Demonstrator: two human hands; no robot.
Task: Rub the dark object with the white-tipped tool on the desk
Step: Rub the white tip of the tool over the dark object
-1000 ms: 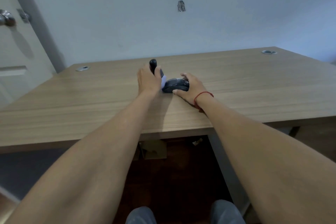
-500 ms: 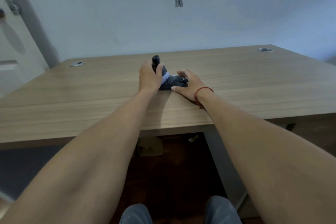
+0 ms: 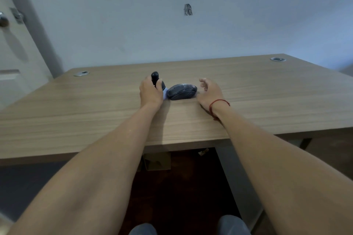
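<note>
A dark computer mouse [image 3: 182,91] lies on the wooden desk [image 3: 248,89], near its middle. My left hand [image 3: 150,92] is closed around a black-handled tool [image 3: 155,78] whose handle sticks up above my fingers. The tool's white tip [image 3: 165,94] rests against the mouse's left side. My right hand [image 3: 209,91] hovers just right of the mouse with fingers apart and curled, not touching it. A red string circles my right wrist.
Two round metal cable grommets sit at the desk's far corners, one on the left [image 3: 81,73] and one on the right [image 3: 278,59]. A white wall stands behind the desk, a door [image 3: 11,53] at the left. My knees show below the desk's front edge.
My right hand has let go of the mouse and moved off to the right, opening. The left hand still presses the tool's tip to the mouse's left side.
</note>
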